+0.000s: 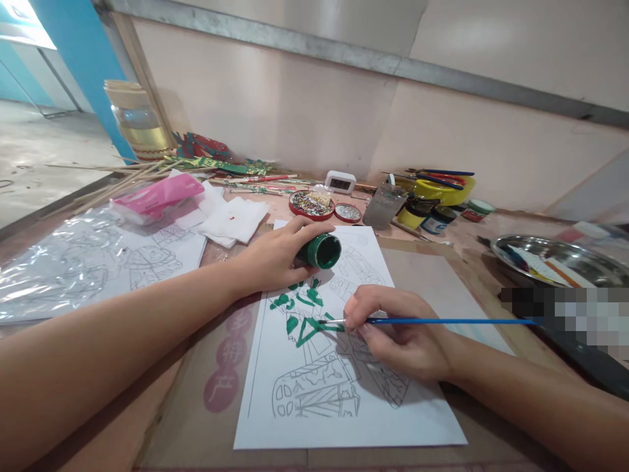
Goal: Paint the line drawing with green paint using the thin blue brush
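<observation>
Works green paint [291, 324] onto a line drawing [319, 393] with a blue brush [452, 321].
Sets the bristles at the green on the drawing's upper half, over cardboard [187, 426] mid-surface [120, 426], well in from the left edge. Pinches the brush in the right hand [398, 328]; clasps a tilted, open paint jar [325, 251] in the left hand [285, 252] near the drawing's top, with both hands apart. Has a red dish [312, 204], a white digital clock [341, 182] and paint pots [413, 213] along the surface's back edge, plastic-covered drawings [137, 262] toward the left edge, a steel bowl [584, 246] toward the right.
</observation>
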Action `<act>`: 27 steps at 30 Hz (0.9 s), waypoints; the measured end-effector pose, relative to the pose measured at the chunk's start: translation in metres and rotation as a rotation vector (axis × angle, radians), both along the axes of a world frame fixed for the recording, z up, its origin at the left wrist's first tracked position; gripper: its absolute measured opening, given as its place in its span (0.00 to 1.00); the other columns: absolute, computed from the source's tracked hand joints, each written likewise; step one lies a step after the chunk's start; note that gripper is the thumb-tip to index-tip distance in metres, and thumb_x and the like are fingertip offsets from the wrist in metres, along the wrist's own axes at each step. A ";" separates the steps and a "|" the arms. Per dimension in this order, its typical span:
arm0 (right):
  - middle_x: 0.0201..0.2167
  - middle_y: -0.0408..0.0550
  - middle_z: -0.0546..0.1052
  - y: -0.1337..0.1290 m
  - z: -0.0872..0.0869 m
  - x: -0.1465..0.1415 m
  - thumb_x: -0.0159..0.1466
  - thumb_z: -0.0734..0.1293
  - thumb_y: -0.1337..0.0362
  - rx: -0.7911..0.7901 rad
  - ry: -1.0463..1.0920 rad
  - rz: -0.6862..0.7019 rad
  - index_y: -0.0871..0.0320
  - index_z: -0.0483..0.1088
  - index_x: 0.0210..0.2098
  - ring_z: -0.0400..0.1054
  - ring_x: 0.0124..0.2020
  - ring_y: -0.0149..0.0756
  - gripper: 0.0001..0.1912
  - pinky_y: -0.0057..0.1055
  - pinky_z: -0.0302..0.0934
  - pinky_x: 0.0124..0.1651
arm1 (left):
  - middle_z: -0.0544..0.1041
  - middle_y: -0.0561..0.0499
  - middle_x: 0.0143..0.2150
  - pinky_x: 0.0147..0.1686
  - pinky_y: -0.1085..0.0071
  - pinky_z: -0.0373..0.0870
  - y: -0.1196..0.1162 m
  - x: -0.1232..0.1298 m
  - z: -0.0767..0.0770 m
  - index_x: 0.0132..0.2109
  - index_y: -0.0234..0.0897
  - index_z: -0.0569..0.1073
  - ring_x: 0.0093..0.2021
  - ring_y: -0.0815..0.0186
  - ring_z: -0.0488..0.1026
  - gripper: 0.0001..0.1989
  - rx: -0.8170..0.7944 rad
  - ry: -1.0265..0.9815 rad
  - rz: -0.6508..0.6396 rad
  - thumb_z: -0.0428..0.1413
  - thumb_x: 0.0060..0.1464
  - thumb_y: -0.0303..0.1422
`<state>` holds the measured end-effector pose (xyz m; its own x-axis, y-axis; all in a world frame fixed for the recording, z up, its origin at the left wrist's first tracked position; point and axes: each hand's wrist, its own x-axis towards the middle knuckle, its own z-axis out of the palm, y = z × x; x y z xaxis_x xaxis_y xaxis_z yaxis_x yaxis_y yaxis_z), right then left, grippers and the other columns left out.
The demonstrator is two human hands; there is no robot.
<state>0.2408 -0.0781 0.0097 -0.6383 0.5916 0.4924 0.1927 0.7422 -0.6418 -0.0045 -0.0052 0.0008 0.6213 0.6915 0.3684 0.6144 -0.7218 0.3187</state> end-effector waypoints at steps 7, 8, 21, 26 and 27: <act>0.27 0.45 0.77 -0.001 0.000 0.000 0.57 0.61 0.76 -0.028 -0.057 0.008 0.56 0.71 0.32 0.71 0.26 0.32 0.11 0.27 0.66 0.28 | 0.65 0.44 0.65 0.59 0.54 0.70 0.001 0.001 0.000 0.69 0.48 0.57 0.60 0.50 0.72 0.34 -0.002 0.006 0.009 0.59 0.59 0.34; 0.27 0.46 0.77 -0.001 -0.001 0.000 0.57 0.61 0.76 -0.037 -0.071 0.004 0.56 0.71 0.32 0.71 0.26 0.32 0.11 0.27 0.66 0.27 | 0.66 0.44 0.65 0.59 0.53 0.70 0.001 0.002 0.000 0.69 0.48 0.57 0.60 0.50 0.72 0.34 -0.004 0.008 0.009 0.59 0.58 0.34; 0.27 0.47 0.77 -0.001 -0.001 0.001 0.57 0.61 0.75 -0.054 -0.099 0.006 0.57 0.72 0.32 0.70 0.26 0.32 0.10 0.28 0.65 0.28 | 0.66 0.43 0.64 0.59 0.54 0.70 0.000 0.001 0.002 0.69 0.46 0.58 0.59 0.50 0.72 0.34 -0.002 0.012 0.011 0.59 0.58 0.34; 0.27 0.47 0.77 0.000 -0.002 0.001 0.56 0.60 0.75 -0.065 -0.137 0.007 0.57 0.72 0.31 0.70 0.26 0.32 0.11 0.27 0.64 0.27 | 0.66 0.42 0.64 0.60 0.52 0.69 0.000 0.002 0.002 0.69 0.45 0.58 0.60 0.49 0.71 0.33 0.004 0.015 0.015 0.59 0.58 0.34; 0.27 0.46 0.77 0.000 -0.002 0.001 0.55 0.60 0.75 -0.056 -0.139 0.000 0.57 0.71 0.30 0.69 0.25 0.32 0.11 0.27 0.64 0.27 | 0.66 0.42 0.64 0.60 0.52 0.69 0.000 0.003 0.002 0.69 0.45 0.58 0.60 0.49 0.71 0.33 0.002 0.016 0.017 0.59 0.58 0.34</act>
